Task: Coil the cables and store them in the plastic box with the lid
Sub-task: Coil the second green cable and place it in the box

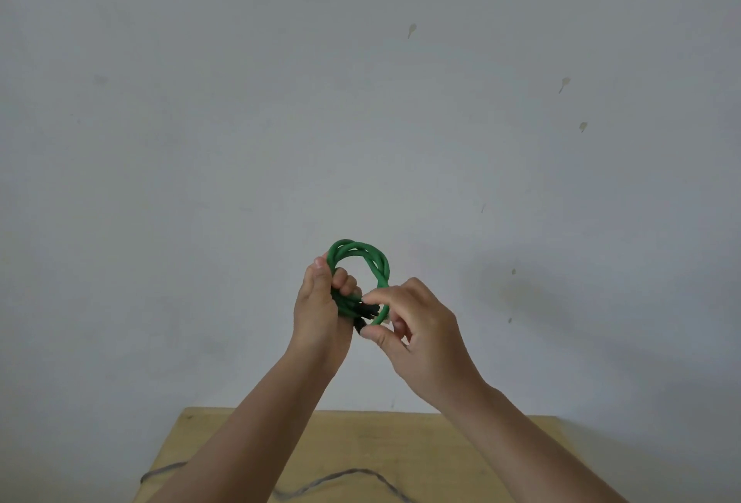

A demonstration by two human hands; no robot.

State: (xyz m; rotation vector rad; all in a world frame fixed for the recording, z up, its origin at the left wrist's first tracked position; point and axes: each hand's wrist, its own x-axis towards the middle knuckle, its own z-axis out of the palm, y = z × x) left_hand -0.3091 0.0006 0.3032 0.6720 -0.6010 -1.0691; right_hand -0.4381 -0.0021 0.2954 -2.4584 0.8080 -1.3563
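Green cable (358,258) coil gripped by both hands (320,308), black plug (367,312) half hidden behind fingers (381,296).

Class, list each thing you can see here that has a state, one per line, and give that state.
green cable: coiled into loops, held up in the air
left hand: closed around the coil
right hand: pinching the cable's black end
grey cable: loose and uncoiled on the table
wooden table: bears the grey cable
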